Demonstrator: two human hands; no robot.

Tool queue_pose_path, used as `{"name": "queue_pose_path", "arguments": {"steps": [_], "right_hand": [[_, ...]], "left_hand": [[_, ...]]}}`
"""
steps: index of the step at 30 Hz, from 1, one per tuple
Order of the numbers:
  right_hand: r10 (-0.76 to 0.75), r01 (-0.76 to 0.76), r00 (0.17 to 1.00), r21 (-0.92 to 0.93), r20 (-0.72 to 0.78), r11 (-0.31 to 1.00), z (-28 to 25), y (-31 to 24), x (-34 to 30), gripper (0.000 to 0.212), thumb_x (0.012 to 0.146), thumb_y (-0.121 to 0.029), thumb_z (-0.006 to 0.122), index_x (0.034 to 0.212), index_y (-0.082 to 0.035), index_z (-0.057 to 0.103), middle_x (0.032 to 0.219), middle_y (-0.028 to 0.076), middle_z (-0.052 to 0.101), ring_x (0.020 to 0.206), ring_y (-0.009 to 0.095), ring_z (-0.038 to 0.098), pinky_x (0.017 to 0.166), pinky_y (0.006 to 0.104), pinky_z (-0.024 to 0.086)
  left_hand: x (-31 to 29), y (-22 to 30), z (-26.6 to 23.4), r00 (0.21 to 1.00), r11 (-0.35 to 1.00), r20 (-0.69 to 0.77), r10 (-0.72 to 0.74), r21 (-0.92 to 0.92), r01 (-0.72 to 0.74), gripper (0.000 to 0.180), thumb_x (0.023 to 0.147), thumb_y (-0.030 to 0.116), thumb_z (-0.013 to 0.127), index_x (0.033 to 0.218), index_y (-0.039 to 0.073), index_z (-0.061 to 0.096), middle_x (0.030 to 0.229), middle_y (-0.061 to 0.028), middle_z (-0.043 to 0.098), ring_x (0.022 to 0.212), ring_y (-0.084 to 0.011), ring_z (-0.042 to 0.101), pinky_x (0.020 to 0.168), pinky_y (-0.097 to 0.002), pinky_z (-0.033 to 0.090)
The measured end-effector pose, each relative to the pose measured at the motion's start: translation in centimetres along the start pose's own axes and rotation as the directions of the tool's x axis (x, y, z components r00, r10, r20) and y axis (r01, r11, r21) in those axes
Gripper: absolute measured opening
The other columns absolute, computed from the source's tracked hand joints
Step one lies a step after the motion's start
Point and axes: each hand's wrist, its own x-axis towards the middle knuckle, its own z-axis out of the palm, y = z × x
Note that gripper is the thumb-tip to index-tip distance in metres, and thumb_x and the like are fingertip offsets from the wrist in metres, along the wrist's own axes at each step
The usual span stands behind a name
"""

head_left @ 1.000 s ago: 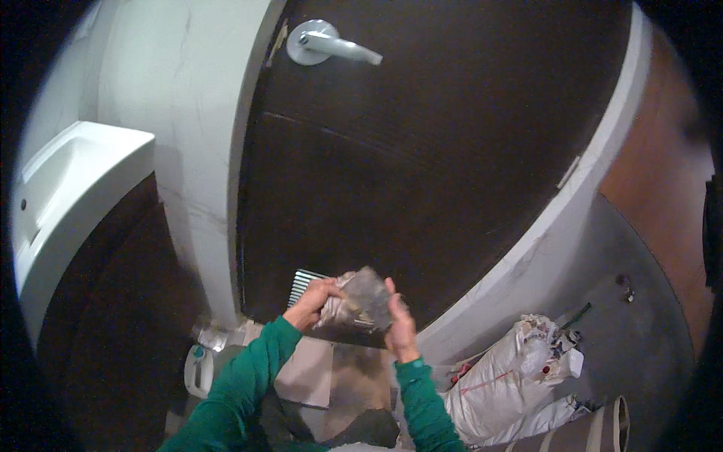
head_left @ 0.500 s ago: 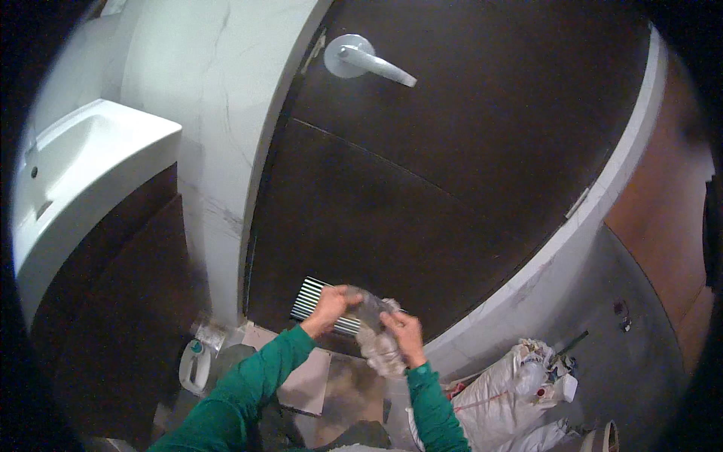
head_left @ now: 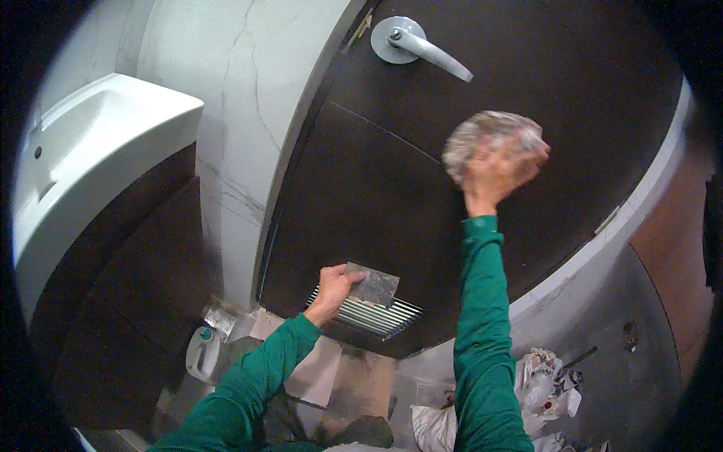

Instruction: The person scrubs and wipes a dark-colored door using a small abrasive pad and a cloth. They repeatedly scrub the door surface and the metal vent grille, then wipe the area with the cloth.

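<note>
In my left hand (head_left: 334,292) is a thin, grey, rectangular scraper plate (head_left: 374,285), pinched by its left end in front of the slatted vent low in the door. A crumpled whitish-brown rag (head_left: 488,124) is under the fingers of my right hand (head_left: 501,167), blurred by motion. My right arm stretches far forward, with the rag against or close to the dark brown door (head_left: 376,200); whether it touches I cannot tell. The silver lever handle (head_left: 425,53) sits up and to the left of the rag.
A white washbasin (head_left: 128,124) juts out at the left beside a marble-patterned wall (head_left: 237,98). On the floor stand a white jug (head_left: 202,354) with a green cap and several bags of rubbish (head_left: 542,384). The metal vent (head_left: 384,318) lies below my left hand.
My right hand has moved up and right with the rag, away from the scraper plate where both hands were together. My left hand keeps the plate nearly in place. The view has shifted slightly.
</note>
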Motion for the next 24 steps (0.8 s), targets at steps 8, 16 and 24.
{"name": "queue_pose_path", "arguments": {"steps": [8,16,24], "right_hand": [[-0.425,0.409,0.904,0.196,0.048,0.891,1.8,-16.7,-0.5,0.077,0.084,-0.061,0.060,0.136,-0.003,0.054,0.156,0.025,0.029,0.147,0.048,0.014,0.118,0.0619,0.008],[-0.209,0.181,0.970,-0.209,-0.120,0.961,-0.7,4.0,4.5,0.063,0.095,-0.051,0.053,0.140,-0.008,0.054,0.155,0.025,0.026,0.147,0.046,0.012,0.116,0.0626,0.014],[-0.811,0.772,0.574,0.257,0.111,0.582,-2.7,4.2,4.6,0.070,0.092,-0.050,0.058,0.148,-0.010,0.045,0.156,0.010,0.039,0.147,0.028,0.031,0.122,0.0482,0.016]], "left_hand": [[0.0,-1.0,0.8,0.999,0.992,-0.015,-0.040,0.119,0.042,0.015,0.087,0.007,0.068,0.095,-0.005,0.072,0.087,-0.0080,0.072,0.072,-0.0140,0.065,0.067,-0.0300,0.053],[-1.6,0.1,0.3,0.998,0.971,0.006,-0.062,0.231,0.059,0.015,0.087,0.010,0.069,0.097,-0.001,0.073,0.087,-0.0053,0.072,0.073,-0.0136,0.065,0.068,-0.0303,0.053],[-2.4,0.5,1.4,0.998,0.957,0.044,-0.033,0.288,0.019,0.015,0.087,0.006,0.068,0.096,-0.006,0.071,0.086,-0.0079,0.072,0.073,-0.0138,0.065,0.067,-0.0306,0.052]]}}
